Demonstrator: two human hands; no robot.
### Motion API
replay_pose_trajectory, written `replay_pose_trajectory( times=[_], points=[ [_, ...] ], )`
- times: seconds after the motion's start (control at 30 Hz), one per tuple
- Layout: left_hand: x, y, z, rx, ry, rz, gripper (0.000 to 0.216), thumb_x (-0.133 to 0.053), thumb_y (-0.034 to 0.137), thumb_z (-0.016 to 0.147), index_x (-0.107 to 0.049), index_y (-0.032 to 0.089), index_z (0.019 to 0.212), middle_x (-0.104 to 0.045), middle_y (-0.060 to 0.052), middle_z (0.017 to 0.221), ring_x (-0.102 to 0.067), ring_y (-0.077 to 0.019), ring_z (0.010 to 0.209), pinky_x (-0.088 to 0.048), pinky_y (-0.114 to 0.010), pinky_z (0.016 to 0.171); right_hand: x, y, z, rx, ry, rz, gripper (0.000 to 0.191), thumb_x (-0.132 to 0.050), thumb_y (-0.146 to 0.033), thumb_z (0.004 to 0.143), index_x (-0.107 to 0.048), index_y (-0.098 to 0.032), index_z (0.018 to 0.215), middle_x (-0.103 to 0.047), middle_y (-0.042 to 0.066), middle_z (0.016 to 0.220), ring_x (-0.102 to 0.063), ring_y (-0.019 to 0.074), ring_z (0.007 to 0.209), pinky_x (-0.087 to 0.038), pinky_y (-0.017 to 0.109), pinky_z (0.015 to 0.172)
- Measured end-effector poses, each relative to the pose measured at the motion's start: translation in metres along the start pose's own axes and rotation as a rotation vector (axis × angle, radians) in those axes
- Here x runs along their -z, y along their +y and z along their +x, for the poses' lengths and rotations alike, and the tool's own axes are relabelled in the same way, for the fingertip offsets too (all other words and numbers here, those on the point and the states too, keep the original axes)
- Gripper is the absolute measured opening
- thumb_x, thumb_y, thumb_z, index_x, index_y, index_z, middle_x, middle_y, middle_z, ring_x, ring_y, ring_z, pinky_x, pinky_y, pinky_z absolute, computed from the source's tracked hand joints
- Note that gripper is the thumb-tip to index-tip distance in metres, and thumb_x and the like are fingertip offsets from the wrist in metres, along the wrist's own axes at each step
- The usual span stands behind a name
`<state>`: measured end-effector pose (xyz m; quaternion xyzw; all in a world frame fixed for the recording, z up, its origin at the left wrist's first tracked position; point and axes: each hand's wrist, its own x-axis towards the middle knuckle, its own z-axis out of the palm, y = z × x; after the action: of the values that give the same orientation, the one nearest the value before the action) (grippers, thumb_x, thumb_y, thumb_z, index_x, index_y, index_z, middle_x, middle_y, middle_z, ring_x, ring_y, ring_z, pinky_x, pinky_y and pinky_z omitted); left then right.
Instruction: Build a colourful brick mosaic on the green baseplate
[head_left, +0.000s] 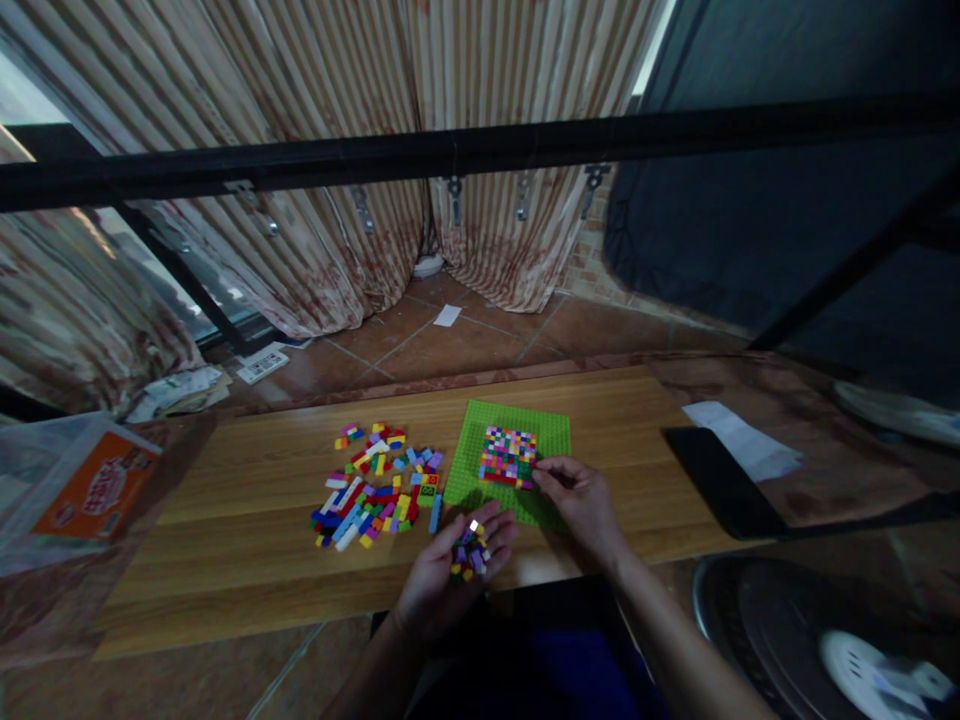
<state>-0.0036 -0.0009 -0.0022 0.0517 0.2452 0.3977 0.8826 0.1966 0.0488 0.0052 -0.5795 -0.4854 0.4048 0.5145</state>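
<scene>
My left hand point(442, 575) is cupped palm up just in front of the green baseplate point(469, 440), holding a small heap of building bricks point(471, 555) in purple, yellow, white and other colours. A square patch of multicoloured bricks point(510, 450) is built up on the baseplate. My right hand point(577, 500) is over the plate's right part, thumb and forefinger pinched together at the lower right corner of the patch. Whatever lies between those fingertips is too small to make out. Left of the plate, loose bricks point(375, 495) of several sizes and colours are spread out.
The wooden table point(247, 500) carries a black flat object point(720, 485) at its right end, beside white paper point(742, 440). A clear plastic box point(75, 440) with an orange label stands at the left. Behind the table are a dark metal rail point(375, 155) and striped curtains point(337, 80).
</scene>
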Motion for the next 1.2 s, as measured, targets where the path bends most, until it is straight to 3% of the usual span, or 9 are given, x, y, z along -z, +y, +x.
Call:
replay_pose_trajectory(
  times=[0.4, 0.83, 0.97, 1.07, 1.2],
  points=[
    [-0.006, 0.001, -0.002, 0.005, 0.014, -0.013, 0.038, -0.037, 0.030, 0.094, -0.058, 0.010, 0.119, -0.060, -0.012, 0.126, -0.056, -0.0217, 0.115, -0.034, -0.034, 0.102, -0.007, 0.002, 0.007, -0.083, 0.043, 0.052, 0.036, -0.071, -0.051, 0.065, -0.066, -0.016, 0.071, -0.057, -0.002, 0.052, -0.046, 0.0103, 0.047, -0.037, 0.023, 0.046],
    [-0.007, 0.001, 0.000, -0.006, 0.017, -0.014, 0.041, -0.038, 0.030, 0.094, -0.052, 0.013, 0.128, -0.060, -0.012, 0.125, -0.055, -0.0217, 0.117, -0.032, -0.035, 0.104, -0.006, 0.004, 0.005, -0.008, 0.036, -0.073, 0.038, -0.065, -0.054, 0.070, -0.065, -0.016, 0.069, -0.058, 0.000, 0.055, -0.049, 0.0130, 0.051, -0.038, 0.024, 0.049],
    [-0.007, 0.001, -0.001, -0.045, 0.008, -0.027, 0.041, -0.038, 0.030, 0.094, -0.053, 0.010, 0.126, -0.059, -0.014, 0.126, -0.055, -0.0227, 0.117, -0.034, -0.034, 0.103, -0.009, 0.001, -0.010, 0.062, 0.083, -0.096, 0.035, -0.059, -0.051, 0.077, -0.066, -0.017, 0.075, -0.065, 0.003, 0.067, -0.058, 0.0165, 0.062, -0.045, 0.027, 0.059],
    [-0.007, -0.001, -0.001, -0.068, 0.005, -0.027, 0.041, -0.039, 0.030, 0.094, -0.054, 0.009, 0.124, -0.059, -0.015, 0.126, -0.054, -0.0232, 0.118, -0.036, -0.034, 0.102, -0.014, -0.012, -0.034, 0.136, -0.013, -0.156, 0.026, -0.057, -0.043, 0.082, -0.068, -0.019, 0.082, -0.068, 0.004, 0.081, -0.062, 0.0184, 0.076, -0.048, 0.029, 0.070],
    [-0.007, -0.001, 0.000, -0.091, 0.002, -0.020, 0.041, -0.038, 0.031, 0.094, -0.055, 0.009, 0.123, -0.062, -0.015, 0.122, -0.055, -0.0230, 0.117, -0.038, -0.033, 0.100, -0.024, -0.030, -0.067, 0.243, -0.333, -0.249, 0.017, -0.052, -0.032, 0.087, -0.068, -0.026, 0.092, -0.067, 0.003, 0.092, -0.063, 0.0179, 0.085, -0.050, 0.030, 0.075]
  ],
)
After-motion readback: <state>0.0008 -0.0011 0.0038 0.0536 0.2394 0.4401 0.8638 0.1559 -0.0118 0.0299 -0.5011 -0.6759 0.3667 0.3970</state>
